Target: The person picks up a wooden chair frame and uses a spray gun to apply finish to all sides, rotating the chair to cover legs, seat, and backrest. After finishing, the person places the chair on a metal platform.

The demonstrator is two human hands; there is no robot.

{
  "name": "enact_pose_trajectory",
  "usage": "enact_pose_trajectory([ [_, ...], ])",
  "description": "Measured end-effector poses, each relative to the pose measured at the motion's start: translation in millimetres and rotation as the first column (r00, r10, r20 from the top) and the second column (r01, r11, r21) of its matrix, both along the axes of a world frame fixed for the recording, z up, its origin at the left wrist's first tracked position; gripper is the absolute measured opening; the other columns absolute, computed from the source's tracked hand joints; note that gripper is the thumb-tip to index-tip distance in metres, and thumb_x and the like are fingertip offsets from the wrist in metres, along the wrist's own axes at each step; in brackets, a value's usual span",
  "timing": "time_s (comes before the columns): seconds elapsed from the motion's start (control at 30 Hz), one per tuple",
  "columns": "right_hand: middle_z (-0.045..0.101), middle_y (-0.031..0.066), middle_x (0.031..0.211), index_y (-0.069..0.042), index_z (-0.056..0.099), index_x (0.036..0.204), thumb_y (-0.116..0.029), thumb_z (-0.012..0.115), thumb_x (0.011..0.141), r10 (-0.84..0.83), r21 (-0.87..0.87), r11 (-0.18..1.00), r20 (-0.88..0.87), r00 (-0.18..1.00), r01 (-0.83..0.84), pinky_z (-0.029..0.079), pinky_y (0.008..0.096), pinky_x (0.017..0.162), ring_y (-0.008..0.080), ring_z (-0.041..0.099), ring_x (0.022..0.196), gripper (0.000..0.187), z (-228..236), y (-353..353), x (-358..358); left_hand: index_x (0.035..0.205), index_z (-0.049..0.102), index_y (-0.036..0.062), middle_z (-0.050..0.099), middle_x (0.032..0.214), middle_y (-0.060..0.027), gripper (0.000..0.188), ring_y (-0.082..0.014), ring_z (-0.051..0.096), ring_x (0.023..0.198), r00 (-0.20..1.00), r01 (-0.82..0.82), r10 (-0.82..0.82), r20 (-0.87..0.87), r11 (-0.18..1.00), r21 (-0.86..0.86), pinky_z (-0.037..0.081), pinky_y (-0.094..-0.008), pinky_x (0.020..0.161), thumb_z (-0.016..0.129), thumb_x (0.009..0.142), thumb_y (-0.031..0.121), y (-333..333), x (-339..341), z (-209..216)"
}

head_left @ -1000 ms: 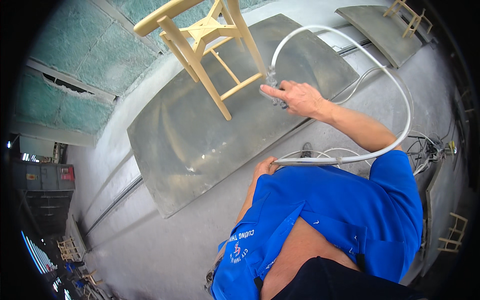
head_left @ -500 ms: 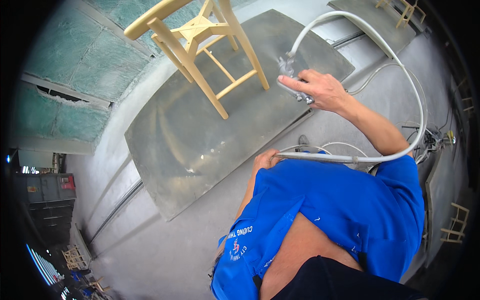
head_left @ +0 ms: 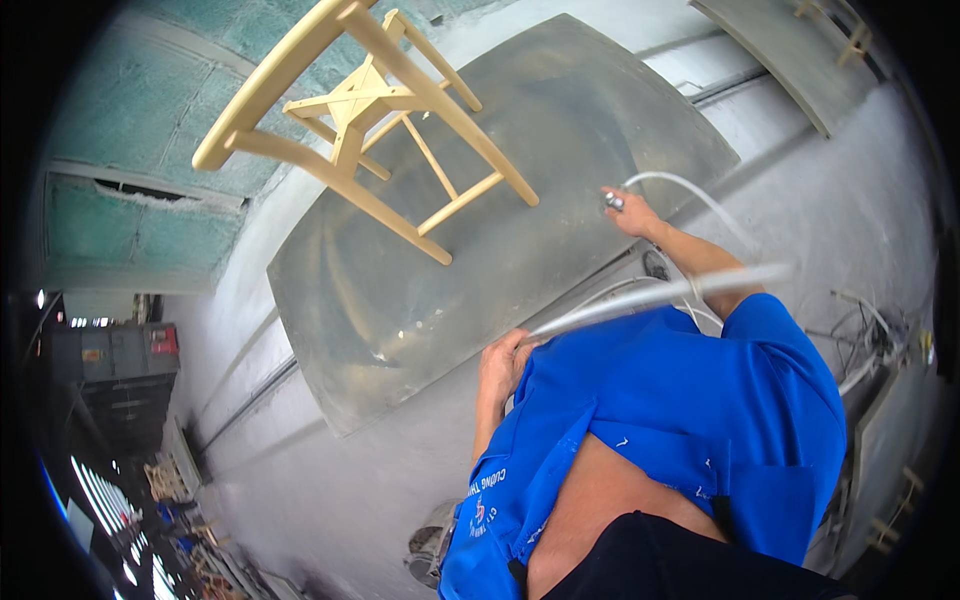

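My right hand (head_left: 635,213) is closed around a metal spray gun (head_left: 613,201), held out over the near right part of a grey board. Much of the gun is hidden by the fingers. A white hose (head_left: 650,298) sweeps across the front of my blue shirt, its right part smeared by motion. At my waist my left hand (head_left: 503,365) is closed on this hose; the fingers are partly hidden. Left of the gun, apart from it, a bare pale wooden chair frame (head_left: 365,205) without a seat panel stands on the board.
The large grey board (head_left: 400,300) has worn edges and pale specks. Behind it rises a teal, powder-coated panelled wall (head_left: 130,120). A second board (head_left: 790,60) at the far right bears another chair. Tangled hoses and equipment (head_left: 870,330) lie at the right; a grey cabinet (head_left: 110,350) stands far left.
My right hand has drawn back from beside the chair and turned, with the spray gun in it. The hose's high loop has dropped. My left hand stays on the hose, and the view has shifted.
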State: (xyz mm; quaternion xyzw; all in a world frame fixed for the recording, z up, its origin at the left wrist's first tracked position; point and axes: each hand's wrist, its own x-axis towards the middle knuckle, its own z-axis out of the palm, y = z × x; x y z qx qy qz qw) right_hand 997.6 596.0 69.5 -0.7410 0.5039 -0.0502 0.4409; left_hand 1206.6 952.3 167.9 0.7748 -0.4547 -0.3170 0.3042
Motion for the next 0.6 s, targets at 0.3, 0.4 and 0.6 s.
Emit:
enact_pose_trajectory([
  [0.3,0.065,0.0007,0.083,-0.011,0.064,0.121,-0.031,0.066,0.099,-0.372,0.609,0.791,0.419,0.828,0.047,0.039,0.0249,0.045,0.0104,0.063,0.069,0.029,43,-159,-27,0.103,0.072,0.0047,0.073,0.093,-0.0187,0.016,-0.04,0.07,0.087,0.985,-0.108,0.104,-0.136,0.994,-0.022,0.054,-0.0434,0.075,0.076,0.088,0.009,-134,-144,48],
  [0.4,0.065,0.0025,0.09,-0.01,0.06,0.13,-0.031,0.065,0.1,-0.362,0.622,0.772,0.601,0.713,-0.133,0.04,0.0231,0.044,0.0098,0.063,0.074,0.037,104,-177,-10,0.101,0.072,0.004,0.072,0.092,-0.0184,0.015,-0.0398,0.069,0.085,0.986,-0.142,0.152,-0.069,0.981,0.136,0.053,-0.0438,0.072,0.075,0.088,0.008,-149,-163,79],
  [0.6,0.063,0.0056,0.097,-0.011,0.046,0.149,-0.03,0.055,0.108,-0.391,0.458,0.704,0.888,0.241,-0.543,0.044,0.0194,0.045,0.0117,0.061,0.081,0.046,190,-167,16,0.1,0.071,0.0037,0.071,0.089,-0.0176,0.012,-0.0381,0.067,0.08,0.978,-0.178,0.182,-0.102,0.983,0.046,0.052,-0.0416,0.07,0.075,0.088,0.003,-152,-176,78],
])
